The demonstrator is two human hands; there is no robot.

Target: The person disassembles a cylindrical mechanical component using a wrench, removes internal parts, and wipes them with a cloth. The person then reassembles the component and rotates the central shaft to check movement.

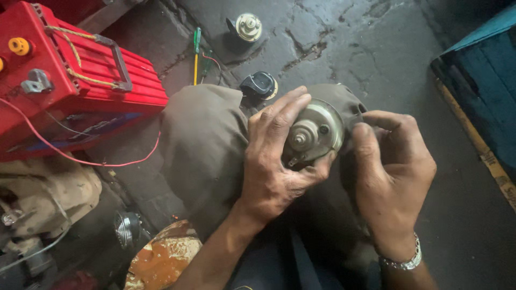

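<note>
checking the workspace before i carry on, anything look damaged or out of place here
The floor is cracked and grimy. Loose parts lie scattered on it: a round metal part, a black part and a screwdriver. The round motor-like part in both hands looks worn but whole.

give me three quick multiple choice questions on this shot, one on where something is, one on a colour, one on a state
1. Where does the red battery lie?
A. upper left
B. lower right
C. on the knees

2. What colour is the screwdriver handle on the floor?
A. blue
B. green
C. white

3. How is the round metal part held?
A. lying free on the floor
B. by the right hand alone
C. between both hands

Answers:
1. A, it sits at the frame's upper left.
2. B, the handle is green.
3. C, the left hand wraps it and the right hand touches its side.
</note>
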